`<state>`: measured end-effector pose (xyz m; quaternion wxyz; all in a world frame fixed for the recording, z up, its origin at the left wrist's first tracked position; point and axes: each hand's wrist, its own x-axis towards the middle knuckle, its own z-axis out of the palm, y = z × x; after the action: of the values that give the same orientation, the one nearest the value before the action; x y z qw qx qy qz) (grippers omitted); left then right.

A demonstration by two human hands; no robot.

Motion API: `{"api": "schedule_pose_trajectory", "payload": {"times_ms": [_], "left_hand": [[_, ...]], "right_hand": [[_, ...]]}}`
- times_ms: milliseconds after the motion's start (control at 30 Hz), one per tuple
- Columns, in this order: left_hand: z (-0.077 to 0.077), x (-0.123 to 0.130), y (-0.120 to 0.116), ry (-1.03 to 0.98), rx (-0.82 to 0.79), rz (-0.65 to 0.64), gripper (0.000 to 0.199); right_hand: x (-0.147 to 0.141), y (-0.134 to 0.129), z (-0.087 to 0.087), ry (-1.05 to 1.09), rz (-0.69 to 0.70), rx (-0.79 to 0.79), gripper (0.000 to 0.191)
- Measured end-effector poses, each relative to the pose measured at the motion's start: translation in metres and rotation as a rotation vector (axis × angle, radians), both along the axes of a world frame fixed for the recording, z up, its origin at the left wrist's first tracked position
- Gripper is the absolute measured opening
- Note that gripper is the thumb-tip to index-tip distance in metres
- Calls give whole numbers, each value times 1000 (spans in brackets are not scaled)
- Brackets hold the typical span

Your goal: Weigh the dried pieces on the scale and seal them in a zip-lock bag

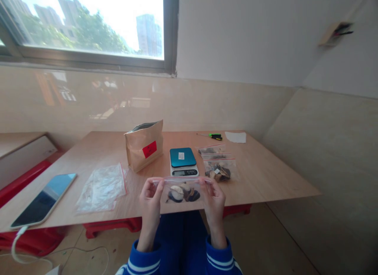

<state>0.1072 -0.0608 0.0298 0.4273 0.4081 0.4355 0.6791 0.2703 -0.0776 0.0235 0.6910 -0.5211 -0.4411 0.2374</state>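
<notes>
A clear zip bag with dark and pale dried slices inside is stretched between my two hands at the table's front edge. My left hand pinches its top left corner, thumb against fingers. On the other side, my right hand grips the top right corner the same way. Just beyond the bag stands a kitchen scale with a blue top and a small display. To its right lie filled zip bags of similar dried pieces. A brown paper pouch with a red label stands open at the scale's left.
Flat clear zip bags lie stacked on the left of the wooden table. A phone with a white cable rests at the left edge. Screwdrivers and a white paper lie at the back. Red stools stand underneath.
</notes>
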Motion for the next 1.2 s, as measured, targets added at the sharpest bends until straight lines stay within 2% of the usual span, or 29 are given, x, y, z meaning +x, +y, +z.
{"api": "schedule_pose_trajectory", "payload": {"times_ms": [67,200,300,700,1000,1100,1200], "left_hand": [[-1,-2,0,-18,3,-49,21],[0,-5,-3,-74,42,-244,19],[0,-7,-5,-74,86,-292,18],[-1,-17,-3,-20,30,-211,15],[5,-8,-9,46,7,-62,17],[7,-5,-12,-36,-18,-82,17],[10,-3,-14,-159,-18,-181,19]], "right_hand": [[0,1,2,18,35,-16,24],[-1,2,4,-2,81,-13,27],[-3,1,5,14,68,-18,28],[2,0,-7,-9,5,-34,23],[-6,-5,3,44,-43,4,21],[-9,-3,5,117,9,5,24],[-13,0,5,258,179,13,29]]}}
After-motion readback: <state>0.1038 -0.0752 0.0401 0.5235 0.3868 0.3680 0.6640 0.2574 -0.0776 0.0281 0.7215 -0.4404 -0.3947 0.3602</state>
